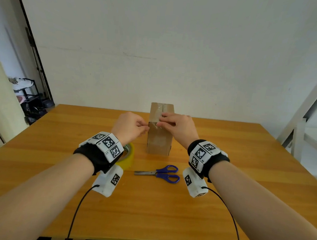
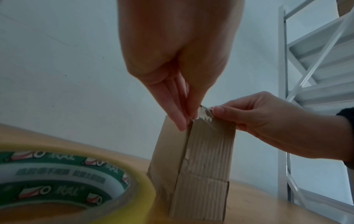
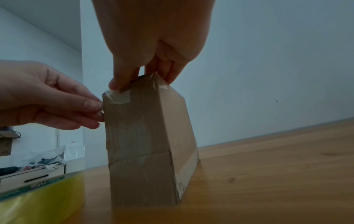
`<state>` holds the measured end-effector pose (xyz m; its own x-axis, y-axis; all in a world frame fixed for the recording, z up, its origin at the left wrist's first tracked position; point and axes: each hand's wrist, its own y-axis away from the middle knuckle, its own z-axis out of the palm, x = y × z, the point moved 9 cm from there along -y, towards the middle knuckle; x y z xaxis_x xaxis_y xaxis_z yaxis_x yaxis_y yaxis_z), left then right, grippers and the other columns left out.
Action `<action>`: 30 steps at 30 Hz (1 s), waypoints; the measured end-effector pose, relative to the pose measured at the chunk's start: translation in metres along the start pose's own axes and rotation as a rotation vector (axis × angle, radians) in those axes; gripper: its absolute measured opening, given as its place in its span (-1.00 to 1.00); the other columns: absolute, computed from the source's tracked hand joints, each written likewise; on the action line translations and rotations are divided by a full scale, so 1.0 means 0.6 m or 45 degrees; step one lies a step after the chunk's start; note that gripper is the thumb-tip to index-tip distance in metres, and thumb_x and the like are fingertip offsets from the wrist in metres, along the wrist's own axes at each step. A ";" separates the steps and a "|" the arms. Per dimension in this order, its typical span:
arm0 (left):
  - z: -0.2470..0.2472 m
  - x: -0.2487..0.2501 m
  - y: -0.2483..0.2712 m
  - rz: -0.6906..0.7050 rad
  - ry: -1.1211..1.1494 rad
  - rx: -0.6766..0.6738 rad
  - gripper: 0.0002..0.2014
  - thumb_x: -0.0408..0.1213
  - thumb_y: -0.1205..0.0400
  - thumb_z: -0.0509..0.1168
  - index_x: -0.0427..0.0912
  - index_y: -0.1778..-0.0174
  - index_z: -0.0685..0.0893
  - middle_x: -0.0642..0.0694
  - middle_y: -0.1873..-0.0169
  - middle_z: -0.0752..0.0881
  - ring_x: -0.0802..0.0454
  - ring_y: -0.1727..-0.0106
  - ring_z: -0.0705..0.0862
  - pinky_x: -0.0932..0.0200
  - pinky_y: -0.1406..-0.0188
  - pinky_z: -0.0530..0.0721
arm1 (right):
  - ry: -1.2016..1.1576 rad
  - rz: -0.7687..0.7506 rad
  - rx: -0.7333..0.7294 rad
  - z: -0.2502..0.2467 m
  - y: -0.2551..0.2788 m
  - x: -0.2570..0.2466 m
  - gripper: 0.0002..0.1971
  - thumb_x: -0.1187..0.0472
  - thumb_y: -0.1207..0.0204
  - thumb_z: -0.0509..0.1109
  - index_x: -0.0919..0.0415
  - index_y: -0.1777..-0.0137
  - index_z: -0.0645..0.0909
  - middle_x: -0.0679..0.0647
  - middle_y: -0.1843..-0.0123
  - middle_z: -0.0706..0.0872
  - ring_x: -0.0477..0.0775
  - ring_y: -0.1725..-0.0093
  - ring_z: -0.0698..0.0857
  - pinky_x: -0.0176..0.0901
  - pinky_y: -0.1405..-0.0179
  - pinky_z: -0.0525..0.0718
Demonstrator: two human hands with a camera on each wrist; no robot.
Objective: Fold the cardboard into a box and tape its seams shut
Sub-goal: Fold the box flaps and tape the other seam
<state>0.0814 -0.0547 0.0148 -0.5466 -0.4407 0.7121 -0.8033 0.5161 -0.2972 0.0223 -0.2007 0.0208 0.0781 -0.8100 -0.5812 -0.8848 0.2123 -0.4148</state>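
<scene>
A brown cardboard box (image 1: 159, 140) stands upright on the wooden table (image 1: 233, 180), with its flaps folded shut and clear tape along its seams. A short strip of clear tape (image 2: 204, 114) lies over the near top edge at the left corner. My left hand (image 1: 130, 126) is at that corner, its fingertips (image 3: 95, 106) pinching the strip's end against the box's left edge. My right hand (image 1: 177, 124) grips the box's top, thumb (image 3: 114, 85) on the front edge and the other fingers over the top.
A yellow-edged roll of clear tape (image 1: 128, 155) lies under my left wrist, just left of the box. Blue-handled scissors (image 1: 162, 173) lie shut in front of the box. A white metal frame (image 1: 306, 114) stands off the table's right side, a cabinet at the left.
</scene>
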 end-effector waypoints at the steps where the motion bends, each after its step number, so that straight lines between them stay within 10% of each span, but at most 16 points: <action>1: 0.001 -0.001 -0.001 -0.014 0.004 0.006 -0.89 -0.31 -0.52 0.43 -0.28 0.14 0.80 -0.18 0.28 0.83 -0.04 0.24 0.81 -0.06 0.06 0.79 | 0.024 0.007 -0.002 0.002 0.000 0.000 -0.65 -0.03 -0.45 0.47 0.07 -0.20 0.74 -0.08 -0.33 0.70 -0.12 -0.30 0.64 -0.13 -0.37 0.57; 9: 0.002 -0.007 -0.010 -0.058 0.029 -0.027 -0.92 -0.28 -0.45 0.50 -0.19 0.27 0.75 -0.21 0.31 0.82 -0.05 0.26 0.81 -0.08 0.08 0.79 | 0.136 -0.011 0.032 0.003 -0.006 -0.014 -0.59 -0.21 -0.32 0.51 0.10 0.04 0.72 -0.04 -0.01 0.73 -0.02 -0.01 0.67 -0.06 0.03 0.68; 16: 0.004 0.013 -0.022 0.044 -0.215 -0.077 -0.80 -0.15 -0.38 0.55 -0.21 0.37 0.75 -0.09 0.48 0.77 -0.02 0.37 0.79 0.09 0.26 0.73 | 0.182 -0.020 0.091 0.003 -0.018 -0.024 -0.64 -0.15 -0.31 0.53 0.16 0.23 0.63 -0.09 0.25 0.53 -0.07 0.21 0.49 -0.23 0.39 0.37; 24: 0.005 -0.005 -0.025 0.015 -0.493 -0.248 -0.78 -0.27 -0.36 0.57 -0.15 0.20 0.66 0.02 0.32 0.72 0.09 0.28 0.67 0.21 0.29 0.63 | -0.041 0.015 -0.131 -0.058 -0.015 -0.002 -0.67 -0.05 -0.49 0.43 0.08 -0.18 0.72 -0.06 -0.19 0.74 -0.15 -0.15 0.63 -0.21 -0.24 0.54; 30: -0.010 0.007 -0.024 0.045 0.076 -0.272 -0.70 -0.35 -0.61 0.32 0.02 -0.23 0.64 -0.11 0.19 0.73 -0.02 0.24 0.78 0.16 0.14 0.80 | -0.074 0.130 -0.238 -0.069 0.003 0.038 -0.66 0.10 -0.46 0.49 0.12 -0.23 0.72 -0.03 0.13 0.78 -0.06 0.15 0.73 -0.21 -0.05 0.67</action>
<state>0.0924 -0.0595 0.0260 -0.5537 -0.3786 0.7417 -0.7121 0.6770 -0.1860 0.0036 -0.2412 0.0360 0.0056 -0.7554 -0.6552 -0.9589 0.1818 -0.2178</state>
